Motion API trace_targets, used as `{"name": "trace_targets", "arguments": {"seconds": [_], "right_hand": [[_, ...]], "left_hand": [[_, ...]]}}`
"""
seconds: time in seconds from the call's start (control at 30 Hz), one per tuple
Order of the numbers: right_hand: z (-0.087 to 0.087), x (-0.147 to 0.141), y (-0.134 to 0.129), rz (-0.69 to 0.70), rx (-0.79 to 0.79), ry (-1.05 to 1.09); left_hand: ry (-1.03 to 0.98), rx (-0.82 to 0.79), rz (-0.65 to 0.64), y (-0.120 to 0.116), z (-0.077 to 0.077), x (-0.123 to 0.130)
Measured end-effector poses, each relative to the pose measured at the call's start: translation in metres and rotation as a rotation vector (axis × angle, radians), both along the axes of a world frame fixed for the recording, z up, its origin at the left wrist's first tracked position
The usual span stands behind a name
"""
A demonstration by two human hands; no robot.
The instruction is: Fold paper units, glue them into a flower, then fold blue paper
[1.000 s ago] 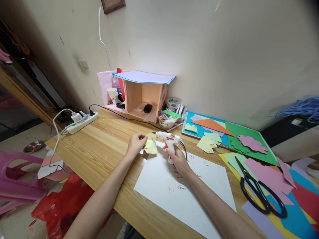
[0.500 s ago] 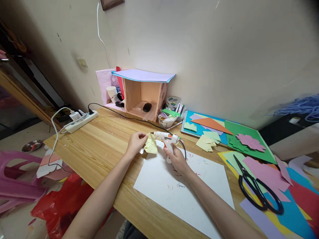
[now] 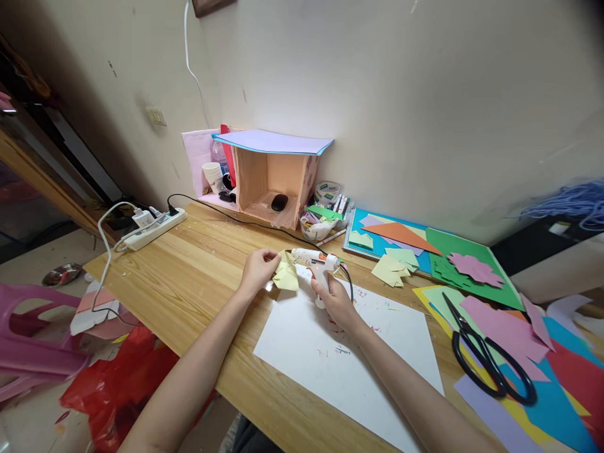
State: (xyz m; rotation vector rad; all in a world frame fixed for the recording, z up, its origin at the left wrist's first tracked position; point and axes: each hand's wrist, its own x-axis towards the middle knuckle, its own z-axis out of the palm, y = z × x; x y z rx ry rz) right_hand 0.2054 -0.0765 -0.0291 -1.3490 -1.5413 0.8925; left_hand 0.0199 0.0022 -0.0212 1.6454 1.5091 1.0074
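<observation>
My left hand (image 3: 258, 270) pinches the edge of a folded pale yellow paper piece (image 3: 285, 274) above the wooden table. My right hand (image 3: 336, 302) is wrapped round the handle of a white glue gun (image 3: 319, 267), whose tip points left at the yellow paper. Whether the tip touches the paper I cannot tell. Below the gun lies a large white sheet (image 3: 302, 358) with small coloured marks. More pale yellow cut pieces (image 3: 389, 270) lie to the right of the gun.
Black scissors (image 3: 486, 352) rest on coloured paper at the right. A cardboard box (image 3: 252, 179) with a computer mouse (image 3: 279, 202) stands at the back. A power strip (image 3: 155, 230) sits at the left edge. A small tub (image 3: 315, 231) holds scraps.
The trigger area of the glue gun looks different: the white part seen behind it near my right fingers no longer shows. Both hands stay in nearly the same place.
</observation>
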Motion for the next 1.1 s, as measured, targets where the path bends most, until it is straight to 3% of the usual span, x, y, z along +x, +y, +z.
{"name": "trace_targets", "arguments": {"seconds": [1.1], "right_hand": [[-0.0001,0.0001,0.0003,-0.001,0.001,0.022]], "left_hand": [[-0.043,0.02,0.026,-0.0029,0.0076,-0.0011]]}}
